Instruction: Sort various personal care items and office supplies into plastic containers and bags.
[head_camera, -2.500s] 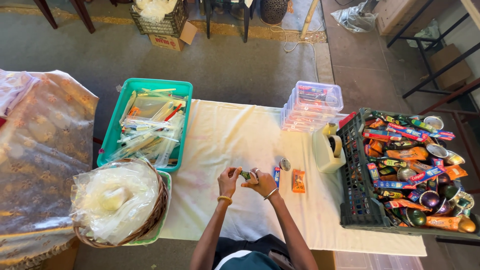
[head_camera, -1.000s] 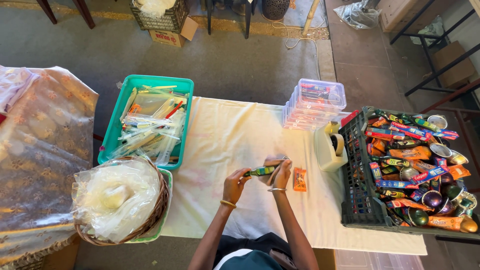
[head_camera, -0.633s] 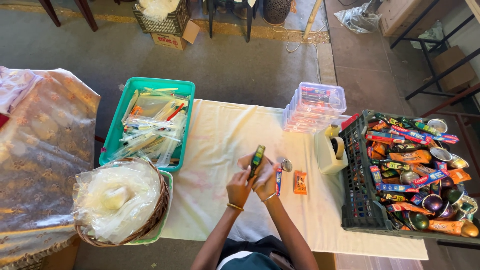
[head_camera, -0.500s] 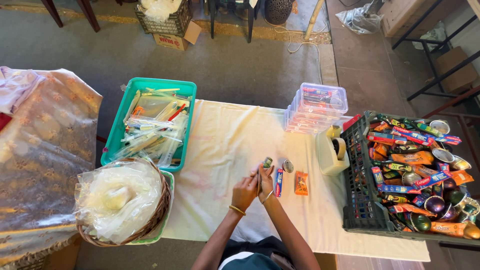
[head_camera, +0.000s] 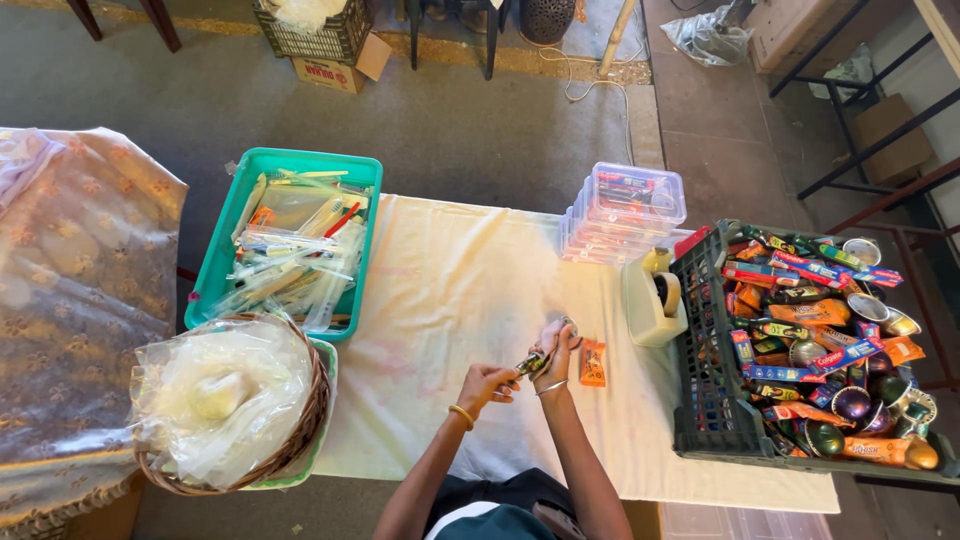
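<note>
Both hands meet over the near middle of the table (head_camera: 450, 290), which is covered with a pale cloth. The left hand (head_camera: 487, 384) has its fingers pinched on one end of a small green and yellow tube (head_camera: 530, 362); the right hand (head_camera: 555, 345) closes its fingers over the other end — the tube bridges the two hands, held just above the cloth. Whether the right hand holds something more is too small to tell. A gold bangle (head_camera: 460, 415) sits on the left wrist.

Just right of the right hand an orange packet (head_camera: 593, 362) lies flat on the cloth. Beyond it stands a pale tape dispenser (head_camera: 655, 297), touching a dark crate (head_camera: 710, 400) at the table's right end, filled with colourful boxes, tubes and round tins. Behind the dispenser is a stack of clear plastic boxes (head_camera: 625, 212).

At the left end a teal tray (head_camera: 225, 250) holds clear-wrapped long items, and nearer — partly overlapping the tray's corner — a wicker basket (head_camera: 300, 430) holds crumpled clear plastic.
</note>
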